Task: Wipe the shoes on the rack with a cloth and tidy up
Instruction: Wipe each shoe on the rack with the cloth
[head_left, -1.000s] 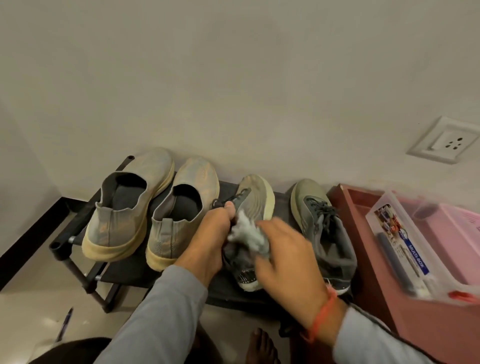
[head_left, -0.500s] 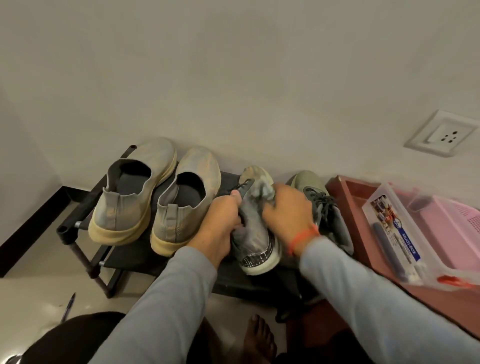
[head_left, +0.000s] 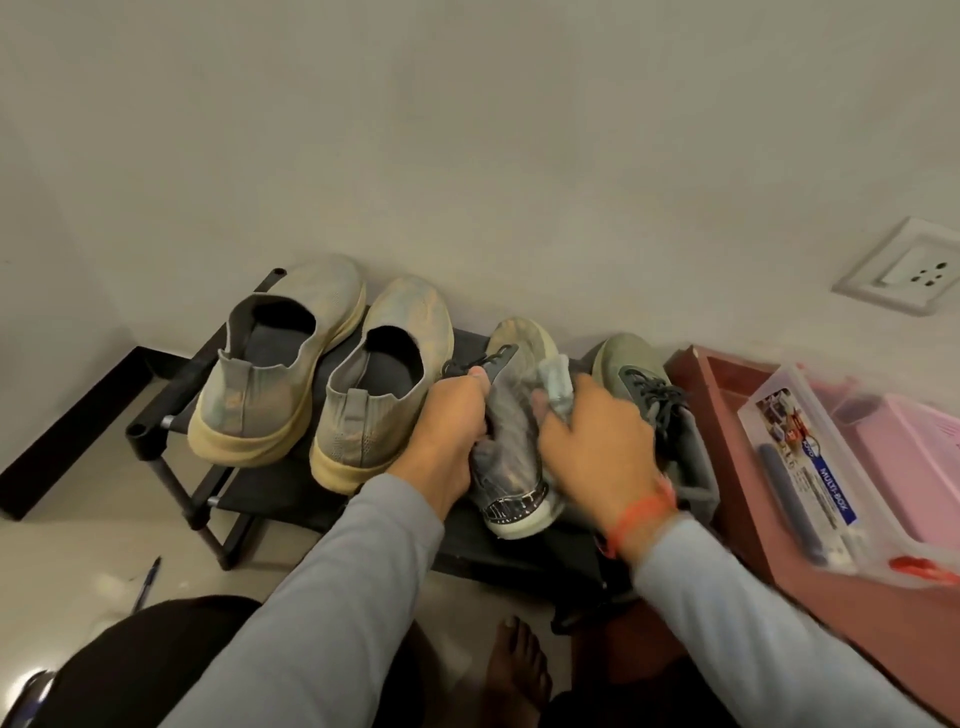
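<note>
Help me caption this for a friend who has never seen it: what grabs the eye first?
Two hands meet at the rack's middle: the left hand grips a grey laced shoe while the right hand presses a pale cloth on it. Left of them sits a pair of dusty slip-on shoes.

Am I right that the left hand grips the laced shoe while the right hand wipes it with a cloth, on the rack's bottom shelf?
Not quite: the laced shoe sits on the rack's top shelf, as the head view shows. The left hand grips it; the right hand wipes with the cloth.

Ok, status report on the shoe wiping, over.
Left hand grips laced shoe. Right hand presses cloth on it. Nothing blocking.
</note>
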